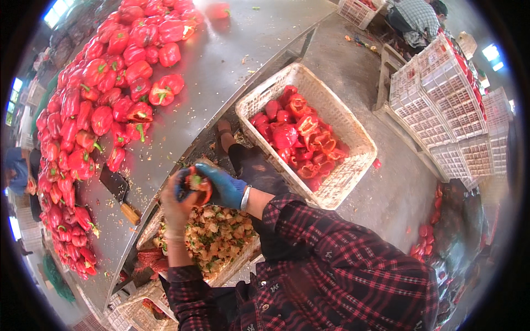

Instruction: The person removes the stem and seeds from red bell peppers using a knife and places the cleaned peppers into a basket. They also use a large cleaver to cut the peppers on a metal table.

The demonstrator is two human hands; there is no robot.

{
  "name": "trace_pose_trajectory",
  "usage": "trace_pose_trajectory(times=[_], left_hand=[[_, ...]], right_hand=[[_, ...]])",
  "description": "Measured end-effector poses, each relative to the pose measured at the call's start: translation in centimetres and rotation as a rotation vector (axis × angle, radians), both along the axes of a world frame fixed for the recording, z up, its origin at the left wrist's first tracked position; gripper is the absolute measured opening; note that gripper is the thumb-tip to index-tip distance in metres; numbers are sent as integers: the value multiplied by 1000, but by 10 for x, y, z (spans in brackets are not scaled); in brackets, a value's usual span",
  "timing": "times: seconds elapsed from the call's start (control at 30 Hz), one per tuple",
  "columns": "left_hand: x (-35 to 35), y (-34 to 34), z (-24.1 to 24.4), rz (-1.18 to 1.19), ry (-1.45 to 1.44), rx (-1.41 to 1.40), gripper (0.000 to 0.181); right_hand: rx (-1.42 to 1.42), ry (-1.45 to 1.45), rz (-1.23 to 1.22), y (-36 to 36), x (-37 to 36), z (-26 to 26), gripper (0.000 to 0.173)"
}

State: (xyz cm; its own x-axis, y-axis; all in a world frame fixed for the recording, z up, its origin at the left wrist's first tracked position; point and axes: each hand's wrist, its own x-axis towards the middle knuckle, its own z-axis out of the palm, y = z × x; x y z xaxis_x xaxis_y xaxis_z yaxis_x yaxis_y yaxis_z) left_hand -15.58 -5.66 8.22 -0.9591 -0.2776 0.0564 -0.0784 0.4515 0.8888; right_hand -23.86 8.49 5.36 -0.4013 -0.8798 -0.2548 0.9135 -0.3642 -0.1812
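A red bell pepper (203, 194) with its pale greenish core showing is held between my two hands, above a crate of trimmings. My right hand (223, 186), in a blue work glove, grips it from the right. On the other side, my left hand (177, 202) is blurred, its fingers curled around the pepper; dark blue shows at its palm. Below them, pepper cores with seeds and green stems (219, 236) fill the crate (236, 265). A broad-bladed knife with a wooden handle (130, 213) lies on the metal table (165, 140), left of my hands.
Whole red peppers (103, 120) are heaped along the table's far side. A plastic crate (348, 165) of opened red peppers stands right of my leg. Stacked crates (439, 99) rest on a wooden pallet (408, 128). Another person (414, 20) bends at the upper right.
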Motion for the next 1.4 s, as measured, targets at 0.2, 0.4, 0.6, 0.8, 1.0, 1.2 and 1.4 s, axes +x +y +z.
trace_pose_trajectory(times=[0.2, 0.4, 0.6, 0.8, 1.0, 1.2, 1.4], left_hand=[[2, 78, 5, 323, 135, -494, 35], [-8, 83, -26, 460, 239, 1052, 31], [8, 65, -10, 262, 118, 858, 27], [24, 48, -12, 141, -45, 901, 24], [23, 42, -13, 237, -37, 970, 16], [59, 34, 1, 159, -295, -313, 27], [69, 4, 21, 268, -261, -892, 58]], right_hand=[[390, 370, -245, 5, -2, -17, 27], [452, 505, -320, 4, 4, -11, 29], [431, 765, -252, 12, 3, -2, 36], [373, 952, -91, 11, 1, -52, 33], [514, 849, 39, 4, 5, -20, 25], [439, 429, -57, 12, 13, -39, 25], [91, -43, -76, 3, 5, -4, 37]])
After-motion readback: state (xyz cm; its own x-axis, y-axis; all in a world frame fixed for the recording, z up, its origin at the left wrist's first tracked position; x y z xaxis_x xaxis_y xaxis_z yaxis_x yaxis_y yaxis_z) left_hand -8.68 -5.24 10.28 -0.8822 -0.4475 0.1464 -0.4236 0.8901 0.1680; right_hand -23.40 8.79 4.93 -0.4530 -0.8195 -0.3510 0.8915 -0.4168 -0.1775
